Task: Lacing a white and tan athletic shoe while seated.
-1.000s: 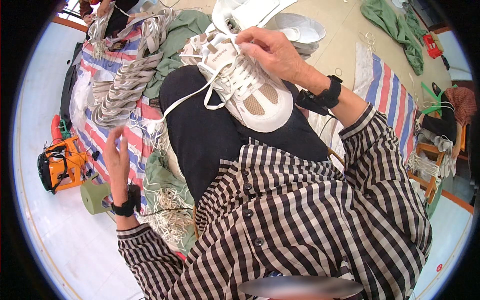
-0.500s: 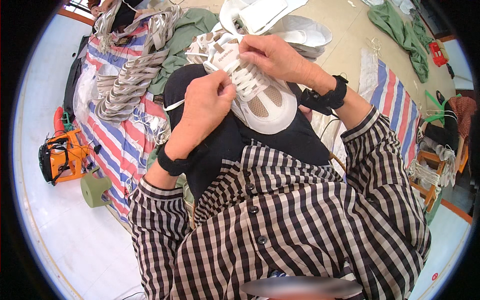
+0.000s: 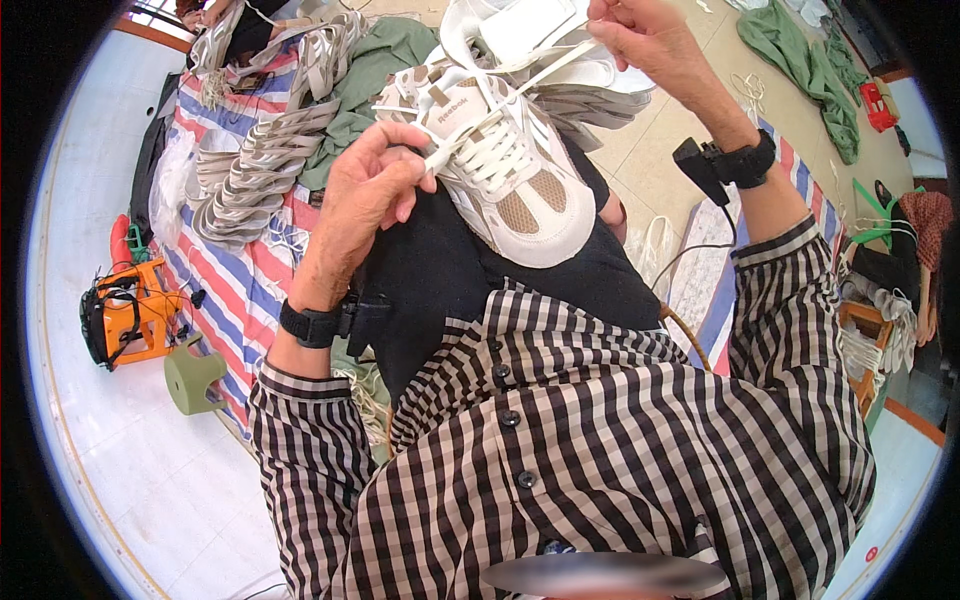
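A white and beige sneaker upper (image 3: 540, 220) with tan mesh panels rests across my black-trousered knees, its toe toward me. White shoelace (image 3: 495, 162) criss-crosses its front. At the shoe's left side, my left hand (image 3: 372, 180) is closed in a pinch on one part of the lace near the upper eyelets. Far out to the upper right, my right hand (image 3: 645, 40) pinches another stretch of the lace, which runs taut from the shoe to its fingers. Both wrists carry black straps with small devices.
Beyond the shoe lie stacked white shoe uppers (image 3: 585, 95). Rows of beige uppers (image 3: 260, 165) cover a striped sheet (image 3: 225, 310) at left, beside green cloth (image 3: 390, 50). An orange stool (image 3: 150, 320) and a green stool (image 3: 193, 377) stand further left. Another person's hand shows at the top left.
My right hand has swung up and right, away from the shoe, drawing the lace out straight. My left hand has shifted slightly left, still pinching lace.
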The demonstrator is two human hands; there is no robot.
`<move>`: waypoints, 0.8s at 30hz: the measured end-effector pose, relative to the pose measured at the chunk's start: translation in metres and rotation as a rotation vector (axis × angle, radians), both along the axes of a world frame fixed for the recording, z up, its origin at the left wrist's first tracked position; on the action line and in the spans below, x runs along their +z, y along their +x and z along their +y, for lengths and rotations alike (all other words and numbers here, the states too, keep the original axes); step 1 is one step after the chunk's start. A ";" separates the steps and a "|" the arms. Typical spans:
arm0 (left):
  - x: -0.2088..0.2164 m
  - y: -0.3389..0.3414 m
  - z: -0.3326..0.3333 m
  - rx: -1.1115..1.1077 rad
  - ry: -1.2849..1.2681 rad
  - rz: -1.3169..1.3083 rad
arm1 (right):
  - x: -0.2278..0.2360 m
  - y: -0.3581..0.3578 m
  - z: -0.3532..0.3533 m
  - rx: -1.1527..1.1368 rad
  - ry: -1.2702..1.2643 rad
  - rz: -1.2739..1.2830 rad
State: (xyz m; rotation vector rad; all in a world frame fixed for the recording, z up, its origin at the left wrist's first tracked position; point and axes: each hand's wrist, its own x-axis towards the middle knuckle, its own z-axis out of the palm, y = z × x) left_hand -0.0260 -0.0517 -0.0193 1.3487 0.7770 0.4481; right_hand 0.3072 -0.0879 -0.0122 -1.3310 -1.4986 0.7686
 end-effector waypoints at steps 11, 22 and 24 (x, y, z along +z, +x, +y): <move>-0.011 0.007 0.002 -0.045 0.089 -0.031 | 0.023 0.054 0.012 -0.010 -0.121 0.579; -0.020 0.005 -0.005 0.129 0.644 0.415 | 0.014 0.122 0.058 -0.280 -0.157 0.698; -0.019 0.003 -0.005 0.090 0.657 0.454 | -0.007 0.128 0.081 -0.304 -0.145 0.586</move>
